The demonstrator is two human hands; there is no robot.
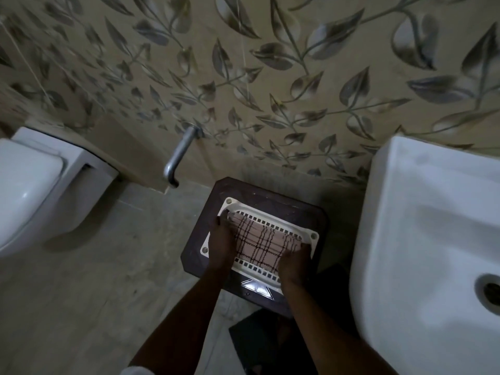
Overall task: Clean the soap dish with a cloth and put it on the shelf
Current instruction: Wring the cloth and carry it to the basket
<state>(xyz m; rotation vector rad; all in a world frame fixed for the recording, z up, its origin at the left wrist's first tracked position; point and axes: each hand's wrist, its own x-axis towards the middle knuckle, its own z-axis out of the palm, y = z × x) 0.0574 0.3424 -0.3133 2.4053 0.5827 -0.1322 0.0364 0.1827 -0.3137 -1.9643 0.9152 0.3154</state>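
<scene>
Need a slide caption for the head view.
Left hand and right hand on a checked cloth over the white soap dish, atop a dark stool.

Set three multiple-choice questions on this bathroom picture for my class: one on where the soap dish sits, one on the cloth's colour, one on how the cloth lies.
1. Where does the soap dish rest?
A. in the washbasin
B. on the dark stool
C. on the toilet lid

2. What colour is the cloth?
A. plain green
B. white with red dots
C. pale pink with dark check lines

3. How does the cloth lie?
A. spread flat over the dish, under both hands
B. balled up on the floor
C. hanging from the metal pipe

Answers:
1 B, as the dish's white rim lies on the stool top.
2 C, as dark lines cross a pink ground.
3 A, as the left hand and right hand rest on it while it covers the dish.
</scene>
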